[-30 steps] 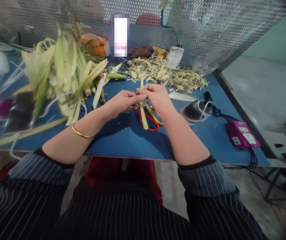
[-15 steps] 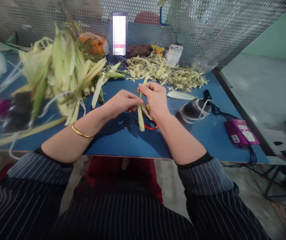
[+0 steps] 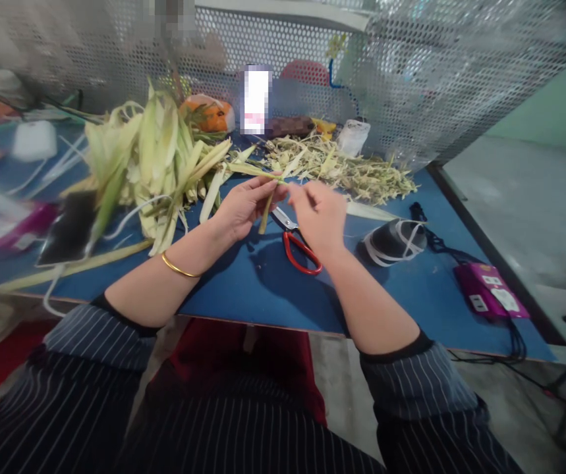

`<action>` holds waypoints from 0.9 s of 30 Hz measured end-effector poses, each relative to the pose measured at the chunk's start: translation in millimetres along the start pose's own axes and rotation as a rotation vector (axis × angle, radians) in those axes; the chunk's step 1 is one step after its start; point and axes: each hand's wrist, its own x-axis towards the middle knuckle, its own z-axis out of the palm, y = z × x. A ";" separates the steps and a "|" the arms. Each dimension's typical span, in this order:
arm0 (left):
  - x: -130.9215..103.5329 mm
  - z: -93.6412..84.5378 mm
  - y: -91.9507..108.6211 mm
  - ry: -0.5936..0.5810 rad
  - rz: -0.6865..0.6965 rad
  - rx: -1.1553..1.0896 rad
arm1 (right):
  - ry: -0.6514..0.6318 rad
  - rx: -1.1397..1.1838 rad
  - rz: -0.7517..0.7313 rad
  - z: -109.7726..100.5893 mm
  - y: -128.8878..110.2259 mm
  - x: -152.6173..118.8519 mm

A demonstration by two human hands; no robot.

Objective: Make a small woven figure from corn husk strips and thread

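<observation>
My left hand point(image 3: 246, 207) pinches a narrow pale green leaf strip point(image 3: 265, 212) that hangs down from its fingers above the blue table point(image 3: 243, 283). My right hand point(image 3: 318, 214) is just to the right of it, blurred, with its fingertips close to the top of the strip; I cannot tell whether it grips anything. Red-handled scissors point(image 3: 298, 245) lie on the table under and between both hands. A gold bangle point(image 3: 178, 268) sits on my left wrist.
A heap of long green leaves point(image 3: 154, 158) lies at the left, and a pile of dry trimmings point(image 3: 337, 164) at the back. A tape roll point(image 3: 394, 238) and a magenta power strip point(image 3: 491, 293) sit at the right. A perforated metal screen point(image 3: 411, 66) stands behind.
The strip has passed from my right hand's grip into my left hand's fingers and hangs shorter. My right hand has loosened and shifted. The view has tilted up and shifted a little.
</observation>
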 end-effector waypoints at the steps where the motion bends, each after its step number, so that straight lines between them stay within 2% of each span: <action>1: 0.2 0.5 -0.9 -0.008 0.009 -0.022 | -0.096 0.017 0.014 5.1 -2.2 -3.0; 3: 0.0 2.0 -3.7 -0.027 0.015 -0.048 | -0.222 0.082 0.076 15.3 -2.8 -6.9; 4: -0.1 2.7 -5.4 -0.038 0.014 -0.054 | -0.247 0.117 0.112 19.3 -1.9 -7.8; 7: 0.5 3.6 -10.1 -0.051 0.017 -0.052 | -0.232 0.167 0.163 24.2 1.6 -8.5; 15: 1.1 4.0 -10.0 -0.009 0.043 -0.048 | -0.281 0.156 0.036 21.0 3.4 -6.8; 20: 1.0 2.3 -6.0 -0.005 0.026 -0.014 | -0.328 -0.003 -0.043 14.0 -4.0 -8.6; 22: 1.4 -0.1 -1.8 0.009 0.045 0.019 | -0.254 -0.094 -0.124 8.0 -7.6 -10.4; 24: 1.2 -2.3 3.1 0.018 0.064 0.052 | -0.085 -0.151 -0.185 2.6 -8.2 -10.4; 26: 0.2 -3.2 7.4 0.017 0.059 0.077 | 0.064 -0.167 -0.177 -0.1 -4.9 -7.6; 27: -0.6 -2.9 8.9 0.015 0.049 0.086 | 0.087 -0.156 -0.151 -0.2 -2.2 -5.3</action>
